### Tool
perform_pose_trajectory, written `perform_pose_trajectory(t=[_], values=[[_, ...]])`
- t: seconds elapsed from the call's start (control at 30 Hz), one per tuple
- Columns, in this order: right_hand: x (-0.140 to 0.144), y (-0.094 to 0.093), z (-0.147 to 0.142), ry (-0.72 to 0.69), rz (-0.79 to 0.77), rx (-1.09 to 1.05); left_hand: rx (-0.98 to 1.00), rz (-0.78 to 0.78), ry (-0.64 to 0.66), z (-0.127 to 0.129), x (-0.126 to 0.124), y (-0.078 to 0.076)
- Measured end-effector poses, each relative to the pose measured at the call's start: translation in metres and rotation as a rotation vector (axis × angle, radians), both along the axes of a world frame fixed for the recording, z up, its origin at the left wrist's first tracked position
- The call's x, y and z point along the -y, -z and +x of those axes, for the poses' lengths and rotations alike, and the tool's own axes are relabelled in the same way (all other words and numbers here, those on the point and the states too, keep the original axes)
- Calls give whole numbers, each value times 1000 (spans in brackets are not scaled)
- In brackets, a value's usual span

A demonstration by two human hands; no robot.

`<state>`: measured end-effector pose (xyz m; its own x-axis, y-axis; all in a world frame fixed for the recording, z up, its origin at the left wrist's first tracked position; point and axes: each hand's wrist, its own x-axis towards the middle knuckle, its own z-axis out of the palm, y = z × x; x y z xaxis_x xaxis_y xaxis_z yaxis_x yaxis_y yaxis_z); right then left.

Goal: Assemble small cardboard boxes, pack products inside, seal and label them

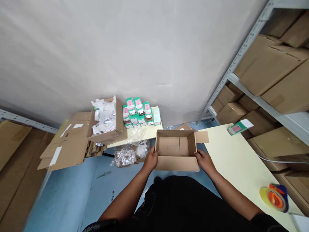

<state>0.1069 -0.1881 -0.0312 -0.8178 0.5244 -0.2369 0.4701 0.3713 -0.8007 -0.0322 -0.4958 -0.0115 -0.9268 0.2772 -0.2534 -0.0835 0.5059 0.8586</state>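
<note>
Over blue flr [101,187], nr cream tbl [231,161], both hands [151,159] [204,161] closed on open cardbd box [177,163]

From my end I can't read any words with certainty. Pale lettering [93,227] on the black sleeve [109,224] is too blurred; the green-and-pink boxes [138,103] show print too small.

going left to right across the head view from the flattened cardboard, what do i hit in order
Flattened cardboard → box of crumpled white paper → cluster of green-and-pink boxes → open cardboard box → right hand → single green-and-pink box → tape dispenser
</note>
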Motion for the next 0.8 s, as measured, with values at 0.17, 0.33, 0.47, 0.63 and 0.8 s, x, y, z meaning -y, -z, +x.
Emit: perform_pose_trajectory(t=[0.17, 0.33, 0.47, 0.63, 0.8], values=[[58, 2, -47, -68, 28, 23, -33, -35, -59, -26, 78, 2], [101, -20, -89, -207, 246, 48, -64, -12, -119, -42, 143, 3], [125, -56, -131, -343, 408, -68, -39, -14, -215, -47, 174, 4], [155, -98, -203, -569, 414, -213, 0, -16, -360, -48, 187, 1], [185, -123, -268, -781, 405, -320, 19, -68, -500, -50, 190, -7]])
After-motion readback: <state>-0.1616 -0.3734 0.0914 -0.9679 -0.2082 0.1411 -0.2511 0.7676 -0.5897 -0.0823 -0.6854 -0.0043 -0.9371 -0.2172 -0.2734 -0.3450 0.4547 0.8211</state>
